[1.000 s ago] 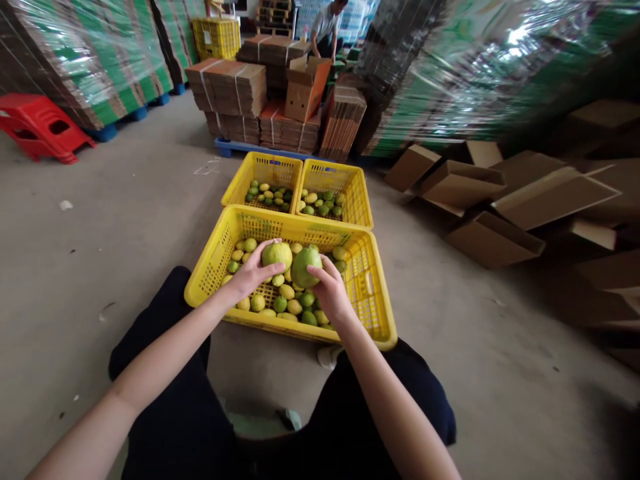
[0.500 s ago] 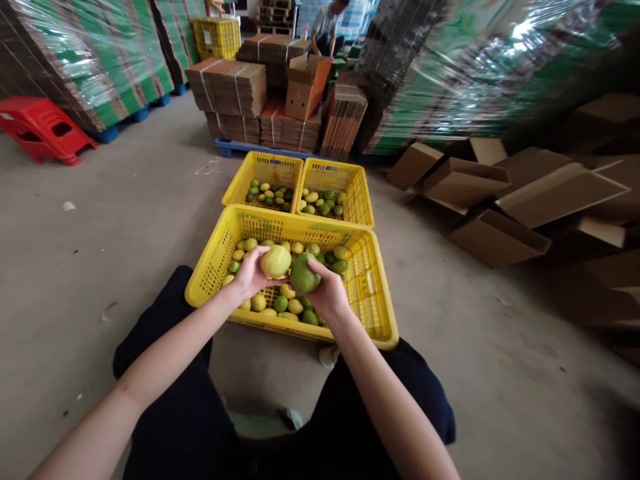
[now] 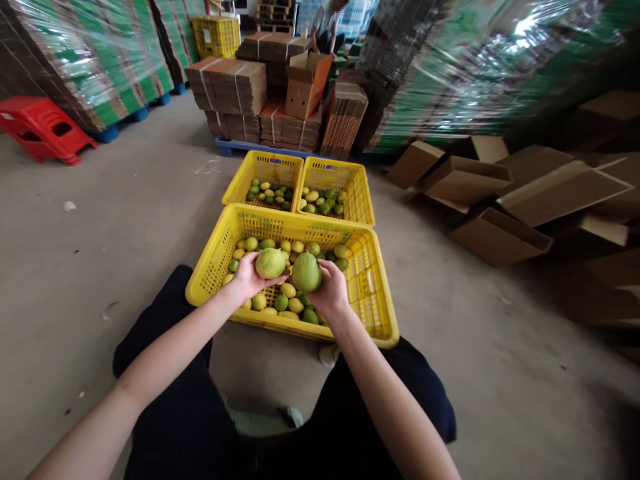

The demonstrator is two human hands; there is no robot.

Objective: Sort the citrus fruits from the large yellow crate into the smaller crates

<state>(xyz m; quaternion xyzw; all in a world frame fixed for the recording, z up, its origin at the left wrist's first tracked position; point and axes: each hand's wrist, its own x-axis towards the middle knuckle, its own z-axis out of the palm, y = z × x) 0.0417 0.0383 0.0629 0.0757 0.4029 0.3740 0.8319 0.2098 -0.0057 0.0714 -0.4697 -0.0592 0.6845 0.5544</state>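
Above the large yellow crate (image 3: 376,303), my left hand (image 3: 247,277) holds a yellow-green lemon (image 3: 271,263) with its fingers spread beneath. Just to its right, my right hand (image 3: 332,288) grips a green lemon (image 3: 307,272) from the right side. The two fruits hang close together, a narrow gap between them. Below them in the crate lie several yellow and green lemons (image 3: 287,291), partly covered by my hands. The crate stands between my knees and slightly beyond them.
Two smaller-looking yellow crates (image 3: 227,194) (image 3: 369,200) with more fruit stand behind the large one. Bundled flat cardboard (image 3: 235,90) sits on a blue pallet. Loose open boxes (image 3: 465,181) lie at right, a red stool (image 3: 45,127) at left. A person (image 3: 327,27) bends at the back.
Both fruits have turned in my hands; the green one now shows a paler side. My left hand has shifted slightly left and down, widening the gap. My right thumb has moved off the fruit's front.
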